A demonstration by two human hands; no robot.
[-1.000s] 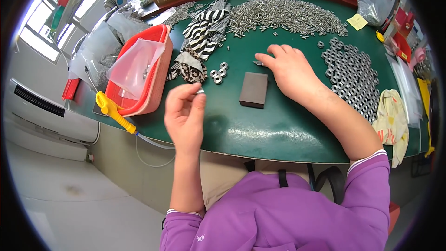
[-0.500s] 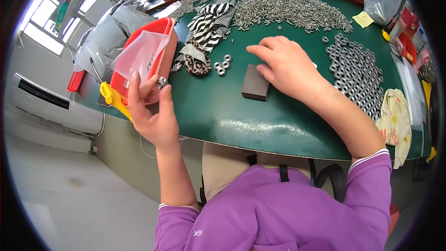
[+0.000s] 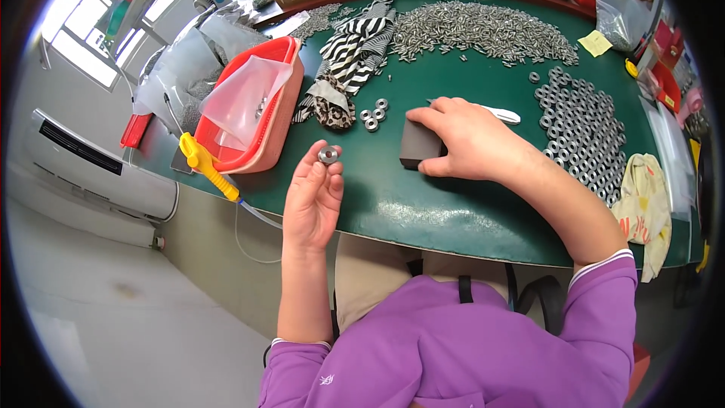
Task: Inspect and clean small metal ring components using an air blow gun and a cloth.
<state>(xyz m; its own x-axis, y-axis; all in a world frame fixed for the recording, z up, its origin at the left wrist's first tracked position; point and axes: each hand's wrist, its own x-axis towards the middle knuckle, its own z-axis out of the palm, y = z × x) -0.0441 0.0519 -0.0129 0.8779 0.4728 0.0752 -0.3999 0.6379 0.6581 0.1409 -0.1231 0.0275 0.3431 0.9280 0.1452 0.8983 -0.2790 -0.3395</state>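
Left of the dark block (image 3: 420, 141), the left hand (image 3: 312, 200) is pinching a metal ring (image 3: 328, 155); the right hand (image 3: 477, 140) is spanning the block, its hold unclear.

Downward head view (wide fisheye)

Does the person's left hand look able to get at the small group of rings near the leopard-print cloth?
Probably yes: nothing seems to stand between the left hand and the small group of rings. Its fingers already pinch a metal ring, though, which might hinder grasping.
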